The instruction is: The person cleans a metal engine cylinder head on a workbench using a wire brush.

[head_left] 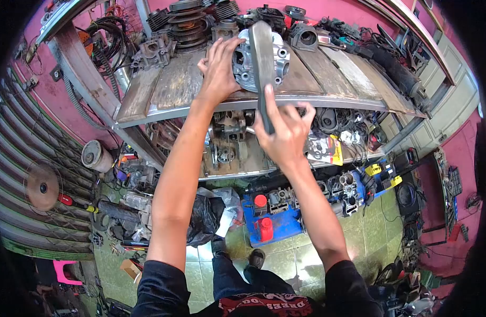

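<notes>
cylinder head [277, 58], a grey metal casting, sits on the top wooden shelf [163, 87] of a cluttered rack, with both bare arms stretched up and forward toward it. nearer, the right hand [286, 132] is closed around the lower end of a long flat metal bar [263, 63], thumb pointing up along it, the bar lying across the casting. farther, the left hand [217, 68] rests with fingers spread and curled against the casting's left side, steadying it.
</notes>
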The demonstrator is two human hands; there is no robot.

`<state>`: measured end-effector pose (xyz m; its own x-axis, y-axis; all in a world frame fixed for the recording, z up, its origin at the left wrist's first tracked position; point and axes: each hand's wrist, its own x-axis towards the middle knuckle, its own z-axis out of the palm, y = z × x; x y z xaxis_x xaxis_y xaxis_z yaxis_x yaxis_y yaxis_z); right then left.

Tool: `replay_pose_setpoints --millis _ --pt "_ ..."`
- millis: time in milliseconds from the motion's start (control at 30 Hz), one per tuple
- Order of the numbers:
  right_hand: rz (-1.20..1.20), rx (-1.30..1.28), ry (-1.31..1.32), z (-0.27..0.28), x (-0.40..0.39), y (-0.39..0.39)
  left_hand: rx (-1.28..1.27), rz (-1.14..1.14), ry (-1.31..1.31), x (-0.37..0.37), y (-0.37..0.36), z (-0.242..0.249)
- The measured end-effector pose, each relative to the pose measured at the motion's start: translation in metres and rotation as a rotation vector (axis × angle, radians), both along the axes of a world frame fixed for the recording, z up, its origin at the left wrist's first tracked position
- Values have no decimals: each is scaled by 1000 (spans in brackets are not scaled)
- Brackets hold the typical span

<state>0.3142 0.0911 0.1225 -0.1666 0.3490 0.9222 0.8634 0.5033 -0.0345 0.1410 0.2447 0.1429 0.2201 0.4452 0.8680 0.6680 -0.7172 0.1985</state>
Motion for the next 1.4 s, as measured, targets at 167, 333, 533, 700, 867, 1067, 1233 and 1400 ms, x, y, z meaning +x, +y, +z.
replay_pose_setpoints --millis 167,333,533,700,867,1067,1233,1400 --pt "-14 27 -39 -27 2 4 -87 77 5 2 -7 6" --pt "-12 -43 -14 -16 8 -2 -96 73 82 1 -7 12" --pt "-39 -63 18 -27 19 6 -21 5 148 -5 -10 27" --pt "-29 -120 22 -36 17 -15 -58 32 224 -3 -18 34" --pt "-75 7 39 1 11 10 -64 26 176 -2 -14 32" --pt "17 -65 8 -38 14 -9 -92 14 193 -1 -16 31" --pt "14 13 49 -4 2 11 -36 -11 185 2 -12 27" --pt "80 -4 13 -50 -2 -1 -24 -19 153 -6 -12 24"
